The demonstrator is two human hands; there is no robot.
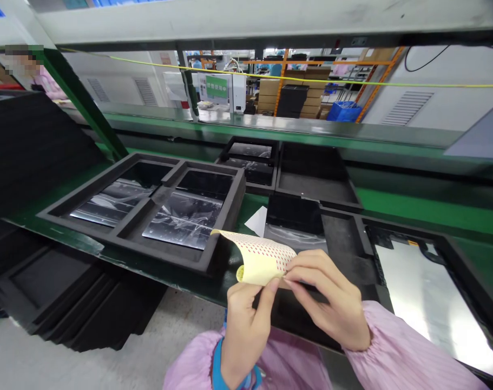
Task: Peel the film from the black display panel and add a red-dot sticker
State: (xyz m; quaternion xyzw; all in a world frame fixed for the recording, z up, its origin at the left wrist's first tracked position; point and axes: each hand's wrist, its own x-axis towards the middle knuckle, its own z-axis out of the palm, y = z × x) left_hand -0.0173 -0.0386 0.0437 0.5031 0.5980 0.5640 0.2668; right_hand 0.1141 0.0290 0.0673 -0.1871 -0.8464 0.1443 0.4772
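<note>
Label sheet (259, 259): cream backing with rows of small red dots, curled over on itself, at lower centre of the frame, above the near edge of the desk (412, 208). Long axis running from upper left, where the free end curls away, down to lower right into both grips. Left hand (246, 319) directly below the sheet, thumb and fingers pinched on its lower curled edge. Right hand (327, 303) to the right, fingertips closed on the sheet's right end, touching the left thumb tip. Both equally near; free length extending up and left from the grips.

Behind the sheet, a dark panel (295, 216) in a black foam tray. Left of centre, a two-pocket foam tray (149, 208) holding film-covered panels. Lower right, a large reflective panel (428, 298). Pink sleeves on both arms.
</note>
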